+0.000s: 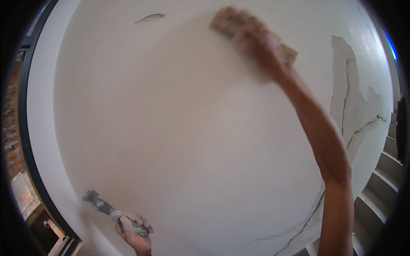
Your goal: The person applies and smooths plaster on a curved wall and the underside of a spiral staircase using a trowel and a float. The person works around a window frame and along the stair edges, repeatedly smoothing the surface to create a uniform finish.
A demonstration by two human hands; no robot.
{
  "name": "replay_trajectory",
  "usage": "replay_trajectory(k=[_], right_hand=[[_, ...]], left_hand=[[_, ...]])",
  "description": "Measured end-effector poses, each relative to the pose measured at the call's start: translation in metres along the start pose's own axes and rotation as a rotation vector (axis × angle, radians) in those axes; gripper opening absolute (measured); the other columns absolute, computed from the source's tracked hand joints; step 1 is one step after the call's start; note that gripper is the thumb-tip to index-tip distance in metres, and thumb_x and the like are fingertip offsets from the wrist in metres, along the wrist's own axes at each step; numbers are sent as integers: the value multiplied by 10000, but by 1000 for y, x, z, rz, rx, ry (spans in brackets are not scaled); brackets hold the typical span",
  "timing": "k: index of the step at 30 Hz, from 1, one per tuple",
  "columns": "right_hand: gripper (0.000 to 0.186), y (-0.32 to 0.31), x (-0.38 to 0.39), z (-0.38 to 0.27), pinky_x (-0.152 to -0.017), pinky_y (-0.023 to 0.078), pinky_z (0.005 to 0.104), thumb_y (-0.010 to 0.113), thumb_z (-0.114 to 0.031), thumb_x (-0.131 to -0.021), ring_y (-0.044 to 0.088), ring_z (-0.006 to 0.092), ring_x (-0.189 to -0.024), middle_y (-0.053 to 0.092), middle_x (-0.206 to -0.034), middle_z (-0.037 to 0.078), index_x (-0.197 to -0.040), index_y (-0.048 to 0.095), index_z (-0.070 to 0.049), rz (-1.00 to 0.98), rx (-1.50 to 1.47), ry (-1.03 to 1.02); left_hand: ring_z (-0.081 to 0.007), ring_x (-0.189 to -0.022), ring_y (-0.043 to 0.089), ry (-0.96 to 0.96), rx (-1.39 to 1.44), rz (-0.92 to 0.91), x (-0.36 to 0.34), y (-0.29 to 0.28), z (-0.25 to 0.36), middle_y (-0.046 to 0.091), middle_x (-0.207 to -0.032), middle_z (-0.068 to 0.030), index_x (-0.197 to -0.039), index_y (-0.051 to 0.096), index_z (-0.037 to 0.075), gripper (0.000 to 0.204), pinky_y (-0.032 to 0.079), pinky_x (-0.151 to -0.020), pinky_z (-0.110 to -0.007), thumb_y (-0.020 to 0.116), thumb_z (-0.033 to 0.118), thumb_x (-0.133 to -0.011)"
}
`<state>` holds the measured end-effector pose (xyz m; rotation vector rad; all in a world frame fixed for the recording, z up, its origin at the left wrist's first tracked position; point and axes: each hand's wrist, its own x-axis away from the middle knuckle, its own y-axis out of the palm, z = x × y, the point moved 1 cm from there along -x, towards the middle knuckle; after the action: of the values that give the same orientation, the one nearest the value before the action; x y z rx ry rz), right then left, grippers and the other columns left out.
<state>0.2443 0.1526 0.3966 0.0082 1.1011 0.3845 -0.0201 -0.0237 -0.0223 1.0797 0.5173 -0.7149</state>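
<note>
Bricks: reddish, seen at the far left, past the dark frame.
Dark frame: running top to bottom, bent into a curve, with a white edge strip just beside it.
Pipes: pale, at lower left, beyond the frame.
Scraper: grey blade, smeared pale, pointing up and left; in front of the wall, cannot tell whether touching it.
Left hand: wrapped around the scraper's handle, thumb along it, dusted pale.
Gouge: short and rough-edged, near the top.
Wall: off-white, filling most of the view.
Right hand: raised high at the end of an outstretched arm, blurred, gripping the tan block.
Tan block: under the right hand, over the upper wall, partly hidden; exact kind hard to tell.
Lower crack: dark, slanting up to the right.
Grey patch: bare, jagged, split by cracks.
Stairs: grey, climbing at the far right.
</note>
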Motion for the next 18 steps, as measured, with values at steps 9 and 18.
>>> replay_trajectory(k=[9,18], right_hand=[[442,-38,-23,30,-1217,236,432,390,-130,-983,329,293,-1440,420,-1531,83,-1401,528,-171,-28,-268,137],[455,-8,-7,42,-1160,388,388,500,-48,-960,452,258,-1369,504,-1470,6,-1341,606,-274,125,-46,-73]], left_hand=[[-135,-476,457,67,-45,-122,5,11,-19,418,-664,-53,-835,427,60,375,394,-322,-244,359,353,-1059],[-128,-481,457,47,-13,-91,5,32,-7,410,-661,-47,-836,425,59,373,380,-310,-239,353,349,-1060]])
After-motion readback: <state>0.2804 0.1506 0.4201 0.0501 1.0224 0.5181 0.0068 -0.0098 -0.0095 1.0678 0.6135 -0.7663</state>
